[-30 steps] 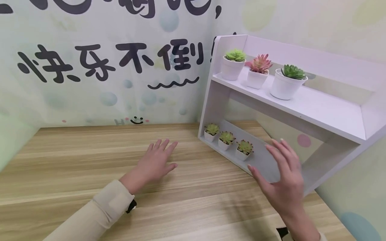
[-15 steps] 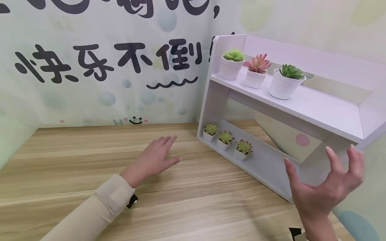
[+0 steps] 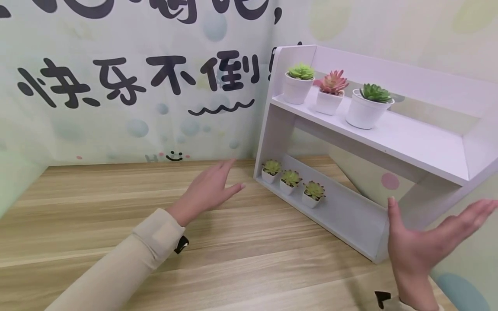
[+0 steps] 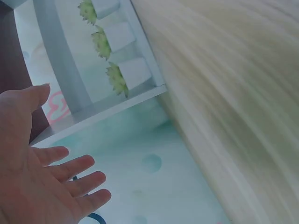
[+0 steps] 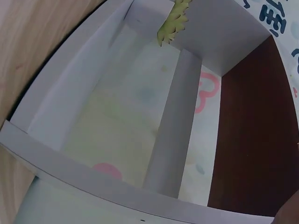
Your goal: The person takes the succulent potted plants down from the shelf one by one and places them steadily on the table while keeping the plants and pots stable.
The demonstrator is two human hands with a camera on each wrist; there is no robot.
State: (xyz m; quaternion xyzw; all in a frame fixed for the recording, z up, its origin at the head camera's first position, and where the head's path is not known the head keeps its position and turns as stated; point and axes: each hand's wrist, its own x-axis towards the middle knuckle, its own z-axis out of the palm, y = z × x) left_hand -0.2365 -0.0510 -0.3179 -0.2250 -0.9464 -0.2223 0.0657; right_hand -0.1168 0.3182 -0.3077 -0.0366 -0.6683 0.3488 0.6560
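Thumb and fingers of the right hand (image 3: 428, 250) stand wide apart with only air between them, the thumb pointing up and the fingers stretched off toward the person's right. That hand is right by the near end of a white shelf (image 3: 420, 149), overlapping it from where I look, and I can't tell whether the two touch. The left hand (image 3: 206, 190) is straight-fingered too and holds nothing, its fingertips aimed toward the back wall (image 3: 124, 138) and its thumb held out to the side; it is over the table (image 3: 253, 259), apart from the shelf's far end. The shelf stands at a slant on the table. On its bottom board, gathered toward the far end, is a row of green plants with reddish tips, all upright in white pots: a first small plant (image 3: 271, 170) close to the end panel, a second small plant (image 3: 289, 181) just beside it, and a third small plant (image 3: 313, 194) nearest the middle. On the board above are a bright green plant (image 3: 298, 84), a pink plant (image 3: 330, 93) and a dark green plant (image 3: 369, 108), upright as well, each in its own white pot. Further out, a cream sleeve (image 3: 116, 263) with a folded cuff covers the left forearm, and a black patch (image 3: 181, 245) pokes out under that wrist. Bold black writing (image 3: 118, 82) runs across the wall, with a wavy line (image 3: 221, 108) beneath it.
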